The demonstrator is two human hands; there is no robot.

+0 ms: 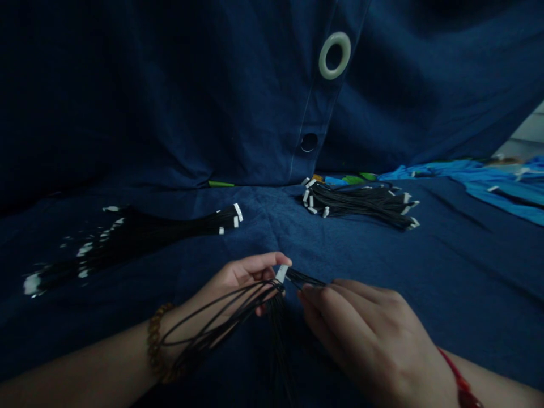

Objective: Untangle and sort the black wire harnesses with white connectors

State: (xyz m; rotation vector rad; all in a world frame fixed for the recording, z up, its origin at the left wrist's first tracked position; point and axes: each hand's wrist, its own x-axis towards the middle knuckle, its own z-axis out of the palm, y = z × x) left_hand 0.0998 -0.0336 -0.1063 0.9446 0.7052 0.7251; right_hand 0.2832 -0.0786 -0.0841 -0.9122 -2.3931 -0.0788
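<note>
In the middle foreground, my left hand (250,277) pinches a small white connector (281,273) between its fingers. Thin black wires (221,317) loop from it back over my left wrist, and more hang down below. To the right, my right hand (365,328) is closed round the black wires (306,277) that run out from the connector's other side. Its fingertips are partly hidden behind the back of the hand. Both hands are held above the dark blue cloth (263,226).
A bundle of black wires with white connectors (170,229) lies at the left. Another such bundle (357,201) lies at the back right. Bright blue material (501,184) is spread at the far right. Behind hangs a dark blue curtain (238,85) with a pale ring (324,55).
</note>
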